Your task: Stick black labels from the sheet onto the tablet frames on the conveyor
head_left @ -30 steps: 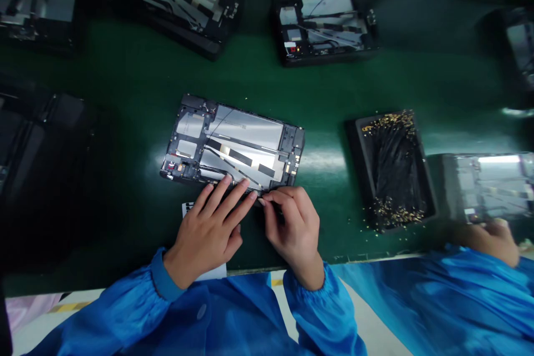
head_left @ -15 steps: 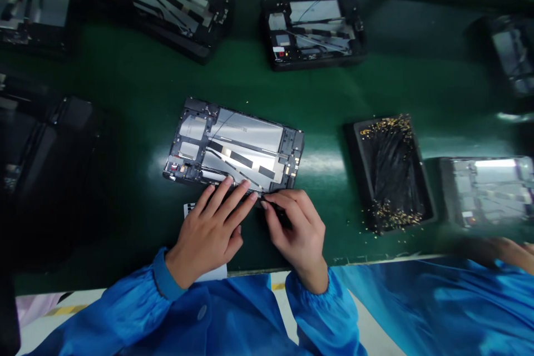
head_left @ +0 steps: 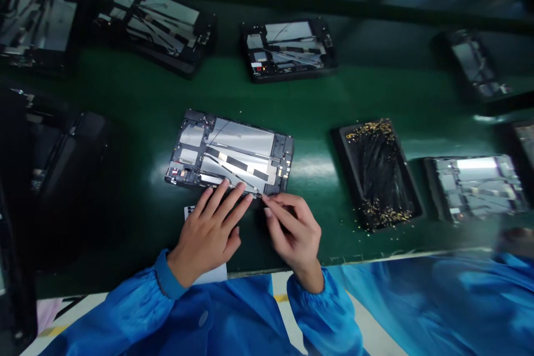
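Thumb of my right grip (head_left: pixel 298 231) has drawn slightly off its forefinger.
Forefinger at the near edge of an opened black rectangular device with silver metal panels (head_left: pixel 240 136), lying on the dark green counter (head_left: pixel 300 103); anything pinched, I can't tell. My left grip (head_left: pixel 208 233) flat, fingers spread over that edge.

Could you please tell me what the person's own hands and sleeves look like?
The left hand and right hand are bare, without gloves. Both sleeves are bright blue, loose and slightly shiny, gathered at the wrists; the left cuff shows a smooth band.
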Demonstrator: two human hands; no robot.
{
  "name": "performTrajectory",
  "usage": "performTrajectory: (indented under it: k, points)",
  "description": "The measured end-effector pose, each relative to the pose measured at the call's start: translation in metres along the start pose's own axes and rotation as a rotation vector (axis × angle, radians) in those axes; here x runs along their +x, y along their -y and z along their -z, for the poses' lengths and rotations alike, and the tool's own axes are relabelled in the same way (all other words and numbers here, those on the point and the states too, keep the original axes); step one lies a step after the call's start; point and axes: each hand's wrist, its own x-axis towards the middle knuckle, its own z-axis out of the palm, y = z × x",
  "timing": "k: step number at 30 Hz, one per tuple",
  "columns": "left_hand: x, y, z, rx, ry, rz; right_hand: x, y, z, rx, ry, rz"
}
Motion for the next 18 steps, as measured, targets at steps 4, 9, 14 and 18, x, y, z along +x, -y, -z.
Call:
performTrajectory:
  k: [4, 9, 14, 18]
  points:
    - [-0.002, 0.001, -0.002, 0.017, -0.01, -0.009, -0.002, 0.0, 0.004, 0.034, -0.092, -0.07]
    - [-0.001, 0.0, -0.001, 0.008, -0.021, 0.001, 0.001, 0.002, -0.002, -0.04, -0.055, 0.078]
    - [-0.002, -0.001, 0.002, -0.004, -0.075, 0.03, 0.003, 0.007, -0.006, -0.039, -0.042, 0.107]
    - [-0.009, -0.001, -0.001, 0.077, -0.094, 0.008, 0.009, -0.001, 0.006, 0.142, -0.159, -0.258]
